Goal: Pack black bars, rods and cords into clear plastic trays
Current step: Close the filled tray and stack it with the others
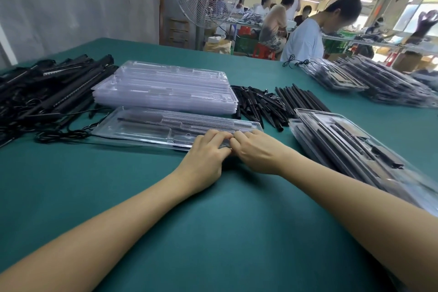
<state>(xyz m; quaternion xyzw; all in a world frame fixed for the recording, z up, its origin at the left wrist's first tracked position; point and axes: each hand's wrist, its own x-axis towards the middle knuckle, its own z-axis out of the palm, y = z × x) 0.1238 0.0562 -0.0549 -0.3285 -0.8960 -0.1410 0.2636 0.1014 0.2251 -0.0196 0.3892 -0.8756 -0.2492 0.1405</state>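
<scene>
On table (213, 220) | tray (142, 125) long axis left-right | left hand (203, 152), right hand (258, 152) together pinching it

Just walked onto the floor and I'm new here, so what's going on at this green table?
A person is packing at the green table. The left hand and the right hand meet, fingers curled, at the near right end of a clear tray; what they work on there is hidden. A stack of empty trays sits behind it, black bars lie to its left, black rods to its right, and packed trays beside the right arm.
</scene>
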